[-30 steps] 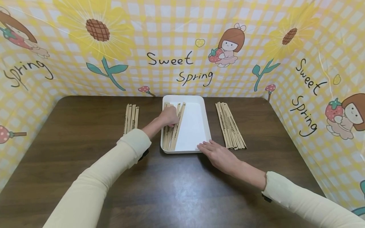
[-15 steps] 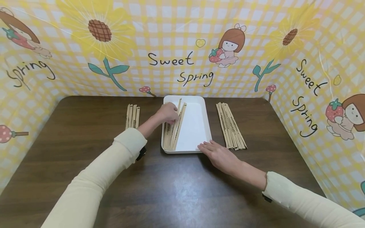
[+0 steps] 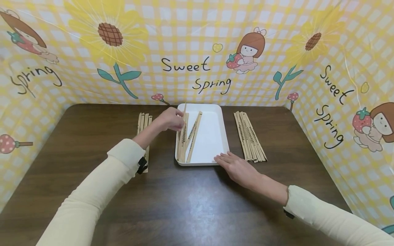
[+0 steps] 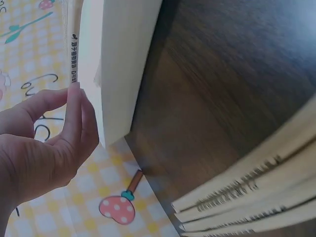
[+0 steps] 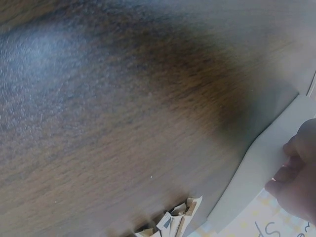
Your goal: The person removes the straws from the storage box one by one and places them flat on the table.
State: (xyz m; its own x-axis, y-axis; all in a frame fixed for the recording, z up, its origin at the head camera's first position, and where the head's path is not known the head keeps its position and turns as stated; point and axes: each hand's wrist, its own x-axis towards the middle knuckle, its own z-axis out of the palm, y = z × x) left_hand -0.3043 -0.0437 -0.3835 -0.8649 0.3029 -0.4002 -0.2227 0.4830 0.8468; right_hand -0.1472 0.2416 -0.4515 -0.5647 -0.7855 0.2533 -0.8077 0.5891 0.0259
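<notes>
In the head view, my left hand is over the left edge of the white tray. Thumb and fingertips pinch a slim paper-wrapped straw, which stands up past the fingers and carries dark print. More wrapped straws lie lengthwise in the tray's left side; one pair slants away to the right at the top. My right hand rests with extended fingers on the tray's near right corner. Its fingertips touch the rim, partly dark in the right wrist view.
To the left of the tray lies a group of wrapped straws, partly hidden by the left forearm. A fanned bundle of straws lies to the right. Behind the brown table hangs a yellow checked cloth.
My left hand has moved left across the tray, carrying the straw from among the others toward the left rim. The right hand has stayed on the tray's corner.
</notes>
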